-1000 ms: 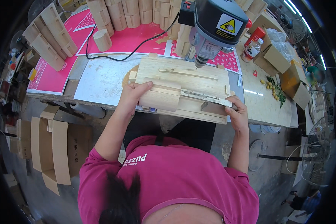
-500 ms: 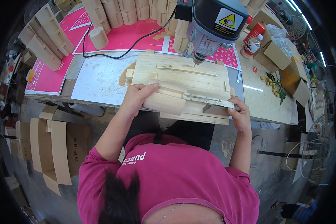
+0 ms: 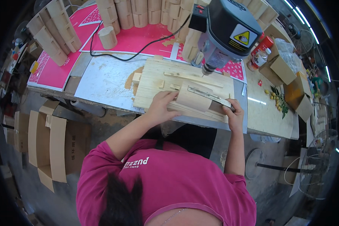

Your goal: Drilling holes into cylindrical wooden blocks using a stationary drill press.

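A pale wooden cylinder (image 3: 190, 98) lies on its side on a wooden board (image 3: 148, 84) with strips and small blocks fixed to it. My left hand (image 3: 162, 106) grips the cylinder's left end, fingers behind and thumb in front. Pinched in my right hand (image 3: 233, 114) is the right end of a long, narrow metal strip (image 3: 204, 93), which rests along the top of the cylinder. What lies under my right fingers is hidden. Behind the board, a drill press (image 3: 229, 32) holds its chuck (image 3: 207, 70) above the board's far side, apart from the cylinder.
Several wooden cylinders (image 3: 124, 15) stand in stacks at the back, and a single short one (image 3: 107, 37) sits before them. A black cable (image 3: 139, 52) crosses the pink sheet. To the right are a bottle (image 3: 259, 59), cardboard boxes (image 3: 280, 69) and small yellow fruit (image 3: 277, 98).
The cylinder has moved right, onto the board beneath the metal strip. My left hand has followed it and shifted from its top to its left end. The whole view has turned slightly.
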A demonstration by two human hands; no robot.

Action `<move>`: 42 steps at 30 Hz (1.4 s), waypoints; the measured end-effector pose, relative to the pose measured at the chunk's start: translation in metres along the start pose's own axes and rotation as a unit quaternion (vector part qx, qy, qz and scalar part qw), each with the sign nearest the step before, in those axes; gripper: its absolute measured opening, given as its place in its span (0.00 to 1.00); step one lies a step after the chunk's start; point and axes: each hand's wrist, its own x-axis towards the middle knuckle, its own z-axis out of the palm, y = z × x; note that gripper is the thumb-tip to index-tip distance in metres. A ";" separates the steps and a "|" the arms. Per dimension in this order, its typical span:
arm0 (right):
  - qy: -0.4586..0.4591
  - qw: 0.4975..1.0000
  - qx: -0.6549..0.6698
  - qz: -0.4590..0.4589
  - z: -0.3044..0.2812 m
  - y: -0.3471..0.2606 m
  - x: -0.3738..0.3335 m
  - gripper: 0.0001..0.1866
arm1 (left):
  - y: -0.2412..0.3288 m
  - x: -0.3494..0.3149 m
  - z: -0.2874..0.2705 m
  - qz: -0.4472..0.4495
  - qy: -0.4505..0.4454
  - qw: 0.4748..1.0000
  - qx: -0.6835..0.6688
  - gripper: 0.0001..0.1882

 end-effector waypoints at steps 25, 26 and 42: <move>0.132 0.970 -0.069 -0.191 -0.006 -0.132 0.142 0.17 | -0.049 0.033 0.002 -0.033 0.003 0.993 0.114 0.29; 0.148 0.965 -0.077 -0.203 -0.003 -0.143 0.149 0.16 | -0.049 0.034 0.002 -0.039 -0.002 0.993 0.110 0.29; 0.219 0.919 -0.207 -0.255 0.026 -0.112 0.044 0.09 | -0.046 0.035 0.001 -0.047 -0.007 0.993 0.112 0.29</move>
